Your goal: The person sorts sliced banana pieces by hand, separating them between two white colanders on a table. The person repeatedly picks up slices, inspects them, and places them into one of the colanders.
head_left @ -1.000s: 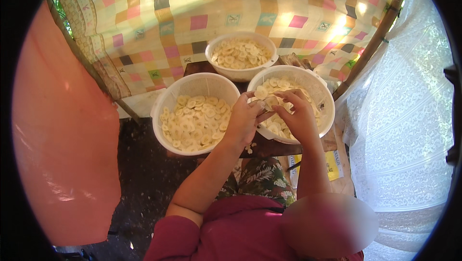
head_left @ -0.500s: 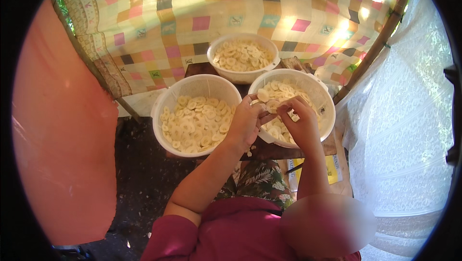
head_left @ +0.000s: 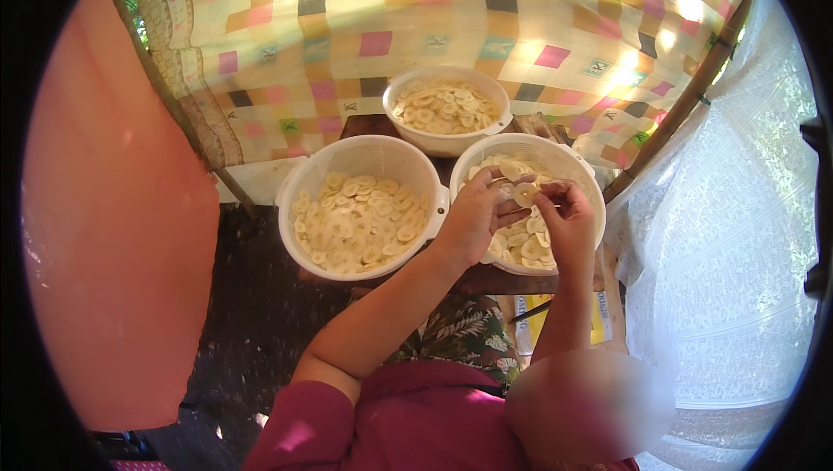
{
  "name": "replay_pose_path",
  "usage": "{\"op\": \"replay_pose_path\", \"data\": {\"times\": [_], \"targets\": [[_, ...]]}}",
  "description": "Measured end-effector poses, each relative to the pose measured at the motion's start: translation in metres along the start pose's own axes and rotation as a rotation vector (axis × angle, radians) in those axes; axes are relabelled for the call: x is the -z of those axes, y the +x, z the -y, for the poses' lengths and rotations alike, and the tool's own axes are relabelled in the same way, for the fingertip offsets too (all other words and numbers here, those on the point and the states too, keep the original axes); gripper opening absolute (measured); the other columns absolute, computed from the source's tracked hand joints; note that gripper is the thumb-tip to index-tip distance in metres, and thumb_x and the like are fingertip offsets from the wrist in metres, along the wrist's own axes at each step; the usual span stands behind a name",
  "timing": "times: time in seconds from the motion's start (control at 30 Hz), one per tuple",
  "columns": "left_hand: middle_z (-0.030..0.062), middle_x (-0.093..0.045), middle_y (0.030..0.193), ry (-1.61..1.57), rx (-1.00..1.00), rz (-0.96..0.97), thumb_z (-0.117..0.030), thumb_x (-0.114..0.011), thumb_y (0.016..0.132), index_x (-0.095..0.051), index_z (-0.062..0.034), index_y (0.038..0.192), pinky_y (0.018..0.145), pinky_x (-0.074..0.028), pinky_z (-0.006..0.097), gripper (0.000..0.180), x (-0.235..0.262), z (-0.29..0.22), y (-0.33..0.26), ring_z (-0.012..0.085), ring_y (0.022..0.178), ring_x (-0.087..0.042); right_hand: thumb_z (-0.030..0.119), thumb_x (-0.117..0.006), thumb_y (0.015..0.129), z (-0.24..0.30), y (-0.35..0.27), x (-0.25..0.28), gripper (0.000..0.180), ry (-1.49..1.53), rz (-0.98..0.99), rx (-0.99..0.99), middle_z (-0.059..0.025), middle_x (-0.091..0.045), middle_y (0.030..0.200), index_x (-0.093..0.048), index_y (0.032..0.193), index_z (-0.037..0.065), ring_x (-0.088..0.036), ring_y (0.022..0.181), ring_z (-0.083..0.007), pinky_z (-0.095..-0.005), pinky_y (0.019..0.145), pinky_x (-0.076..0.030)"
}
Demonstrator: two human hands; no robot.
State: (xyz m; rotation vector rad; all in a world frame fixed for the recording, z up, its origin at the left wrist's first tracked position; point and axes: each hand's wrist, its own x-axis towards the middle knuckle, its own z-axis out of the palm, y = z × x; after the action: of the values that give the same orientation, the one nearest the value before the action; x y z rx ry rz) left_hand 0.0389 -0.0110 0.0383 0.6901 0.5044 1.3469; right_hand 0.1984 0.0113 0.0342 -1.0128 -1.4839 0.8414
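Observation:
My left hand (head_left: 473,217) is held over the right-hand white plastic colander (head_left: 593,171), its fingers curled round a few pale banana slices. Opposite it, my right hand (head_left: 569,217) pinches the edge of a round banana slice (head_left: 524,195) between thumb and fingertips. This slice lies between the two hands. Below them the colander holds many more thin slices (head_left: 531,250), partly covered by my fingers. To the left stands a second white colander (head_left: 295,241) of slices, close to my left wrist but apart from it.
Farther back is a third white basin (head_left: 408,128) heaped with slices. All three rest on a dark wooden table (head_left: 495,280). A checked cloth (head_left: 373,2) hangs behind, an orange sheet (head_left: 121,210) at left, and white netting (head_left: 720,254) beside a pole (head_left: 677,106) at right.
Both hands have shifted a little right and remain close together over the right colander. The slice between them now shows its flat face. The whole view has moved slightly.

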Motion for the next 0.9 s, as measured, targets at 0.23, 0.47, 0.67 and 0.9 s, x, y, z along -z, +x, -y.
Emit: {"op": "replay_pose_path", "data": {"times": [0.23, 0.47, 0.67, 0.9], "targets": [[0.0156, -0.052, 0.134, 0.020, 0.008, 0.028, -0.003, -0.036, 0.098, -0.042, -0.0029, 0.131, 0.100, -0.051, 0.041, 0.034, -0.013, -0.001, 0.001, 0.0255, 0.115, -0.059, 0.002, -0.071, 0.083, 0.009, -0.002, 0.007, 0.020, -0.047, 0.023, 0.092, -0.0010, -0.063, 0.088, -0.065, 0.102, 0.001, -0.055, 0.076, -0.0070, -0.0217, 0.067, -0.046], [0.0246, -0.056, 0.125, 0.552, -0.176, -0.069, -0.013, -0.045, 0.098, -0.053, 0.0013, 0.118, 0.100, -0.045, 0.045, 0.026, -0.015, 0.008, 0.011, 0.0389, 0.121, -0.053, 0.003, -0.068, 0.088, 0.023, -0.004, 0.011, 0.016, 0.075, -0.197, 0.187, 0.0012, -0.063, 0.087, -0.066, 0.104, 0.000, -0.054, 0.077, -0.0051, -0.0203, 0.069, -0.044], [0.0328, -0.041, 0.140, 1.388, -0.482, 0.012, -0.014, -0.062, 0.086, -0.065, -0.0035, 0.101, 0.115, -0.023, 0.047, 0.018, 0.000, 0.018, 0.025, 0.0500, 0.139, -0.024, 0.009, -0.066, 0.092, 0.026, 0.011, 0.016, 0.012, -0.017, -0.279, 0.159, -0.0006, -0.063, 0.094, -0.069, 0.099, 0.000, -0.056, 0.087, -0.0072, -0.0220, 0.077, -0.045], [0.0172, -0.050, 0.135, 1.434, -0.335, 0.061, -0.005, -0.063, 0.080, -0.058, -0.0077, 0.120, 0.106, -0.039, 0.042, 0.040, 0.049, -0.052, 0.022, 0.0335, 0.127, -0.047, 0.011, -0.069, 0.089, 0.014, 0.008, 0.013, 0.013, -0.218, -0.300, 0.189, -0.0013, -0.060, 0.098, -0.069, 0.095, -0.001, -0.057, 0.088, -0.0079, -0.0224, 0.075, -0.044]]}}
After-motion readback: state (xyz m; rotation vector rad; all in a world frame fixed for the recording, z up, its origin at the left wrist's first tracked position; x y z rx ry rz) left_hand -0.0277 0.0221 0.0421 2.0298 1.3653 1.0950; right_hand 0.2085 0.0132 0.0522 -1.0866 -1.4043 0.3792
